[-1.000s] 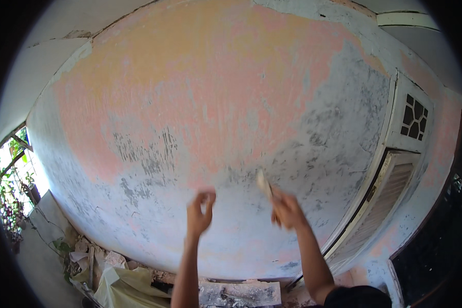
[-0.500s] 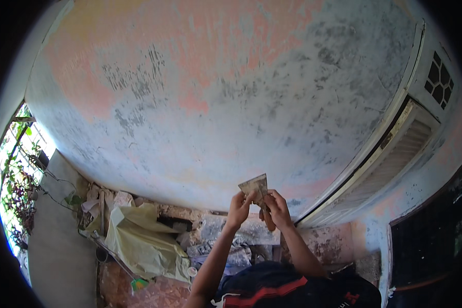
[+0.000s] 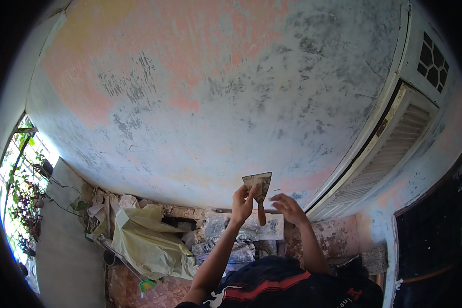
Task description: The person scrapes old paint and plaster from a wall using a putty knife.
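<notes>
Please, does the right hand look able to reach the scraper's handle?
Probably yes: the right hand looks empty, and nothing visible stands between it and the handle; the left hand holds the scraper by its blade.

The bare left hand is closed in a pinch grip, its bare left forearm slanting up rightward. Just beside it, the bare right hand is loosely unfolded, fingers pointing leftward, its bare right forearm steeper.
</notes>
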### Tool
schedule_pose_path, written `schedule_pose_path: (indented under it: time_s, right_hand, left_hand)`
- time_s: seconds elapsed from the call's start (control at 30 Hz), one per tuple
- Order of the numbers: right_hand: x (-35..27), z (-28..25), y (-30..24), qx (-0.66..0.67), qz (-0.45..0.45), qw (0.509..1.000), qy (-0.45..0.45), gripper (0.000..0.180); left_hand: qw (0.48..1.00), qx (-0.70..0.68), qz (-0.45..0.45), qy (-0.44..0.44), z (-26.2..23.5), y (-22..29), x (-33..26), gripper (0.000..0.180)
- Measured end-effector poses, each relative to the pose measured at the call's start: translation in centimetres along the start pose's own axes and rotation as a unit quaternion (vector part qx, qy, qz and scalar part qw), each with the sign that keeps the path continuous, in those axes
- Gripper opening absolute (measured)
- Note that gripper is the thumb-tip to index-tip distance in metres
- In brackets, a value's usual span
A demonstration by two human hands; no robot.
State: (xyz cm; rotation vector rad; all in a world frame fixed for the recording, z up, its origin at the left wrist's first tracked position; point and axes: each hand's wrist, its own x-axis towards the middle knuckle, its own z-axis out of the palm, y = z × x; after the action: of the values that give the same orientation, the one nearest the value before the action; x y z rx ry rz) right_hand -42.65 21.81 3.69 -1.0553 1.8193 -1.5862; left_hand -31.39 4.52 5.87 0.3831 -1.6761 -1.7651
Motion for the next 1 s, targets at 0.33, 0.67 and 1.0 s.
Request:
schedule_pose_path:
  time_s: [0.33, 0.67, 1.0]
  right_hand:
    - [0.3, 4.4, 0.4, 0.233, 0.036, 0.971, -0.05, 0.034]
    - [3.1, 6.6, -1.7, 0.248, 0.07, 0.966, -0.029, 0.03]
    - [8.9, 4.4, -4.8, 0.111, -0.063, 0.979, -0.161, 0.031]
  left_hand:
    - [0.997, 0.077, -0.007, -0.009, 1.2, -1.4, -1.0, 0.033]
    - [0.994, 0.02, -0.078, 0.074, 0.4, -1.0, -2.3, 0.026]
    - [0.985, -0.066, -0.012, 0.158, 0.4, 3.6, 1.5, 0.024]
